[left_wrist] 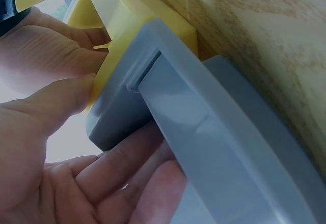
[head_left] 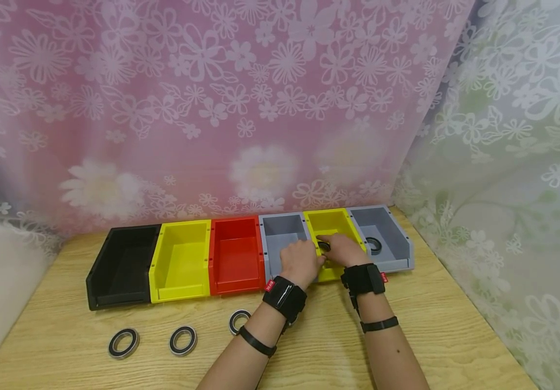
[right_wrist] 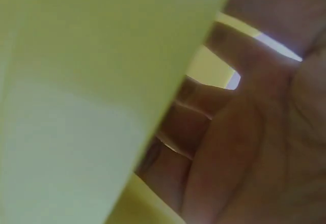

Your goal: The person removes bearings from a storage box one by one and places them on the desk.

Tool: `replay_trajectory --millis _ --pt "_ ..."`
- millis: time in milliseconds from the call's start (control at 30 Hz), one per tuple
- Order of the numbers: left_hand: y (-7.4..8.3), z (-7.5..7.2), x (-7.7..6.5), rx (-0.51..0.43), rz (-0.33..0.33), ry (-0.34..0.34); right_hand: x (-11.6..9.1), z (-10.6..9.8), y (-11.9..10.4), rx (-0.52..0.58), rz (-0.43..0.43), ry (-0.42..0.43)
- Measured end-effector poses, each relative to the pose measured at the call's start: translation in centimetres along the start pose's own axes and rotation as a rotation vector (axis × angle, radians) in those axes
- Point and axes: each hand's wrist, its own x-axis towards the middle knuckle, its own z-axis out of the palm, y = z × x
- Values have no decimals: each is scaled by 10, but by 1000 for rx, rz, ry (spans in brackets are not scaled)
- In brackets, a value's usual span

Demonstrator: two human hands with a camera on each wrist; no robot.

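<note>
Flowered pink fabric (head_left: 260,108) is hanging behind a pale wood-grain tabletop (head_left: 328,346), where a black open-fronted plastic bin (head_left: 126,265), a left yellow plastic bin (head_left: 182,257), a red plastic bin (head_left: 236,254), a middle grey plastic bin (head_left: 280,225), a right yellow plastic bin (head_left: 333,219) and an end grey plastic bin (head_left: 387,230) are standing wall to wall. The person's left hand (head_left: 301,262) is gripping the middle grey bin's side, fingers inside and thumb touching the neighbouring yellow rim, probably to keep both steady. The right hand (head_left: 342,251) is pinching a dark ring-shaped bearing (head_left: 324,247) inside the right yellow bin, seemingly by its edge (the fingers are hiding part of it). Another dark ring bearing (head_left: 374,251) is lying in the end grey bin, near the yellow side. Three silver-edged black ring bearings (head_left: 135,338) are lying in front of the bins, spaced apart, presumably for easy grasping; the left forearm (head_left: 240,355) is partly covering one.
</note>
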Motion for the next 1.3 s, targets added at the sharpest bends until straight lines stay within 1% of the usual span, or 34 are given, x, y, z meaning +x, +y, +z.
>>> replay_trajectory --millis 133,367,600,800,1067,1300 --pt "0 1 0 -10 -2 -9 -2 0 1 -9 -33 -7" --pt "-1 1 -1 -10 -5 -17 -3 1 0 -10 -43 -10" --pt "-1 -1 -1 -10 -3 -15 -1 1 3 18 8 6" --pt "-1 -1 0 -9 -8 -21 -3 0 2 4 41 15" --pt "-1 0 -1 -33 -6 -24 -7 1 -1 -20 90 38" --pt "-1 0 -1 -25 -6 -21 -6 3 0 -19 71 47"
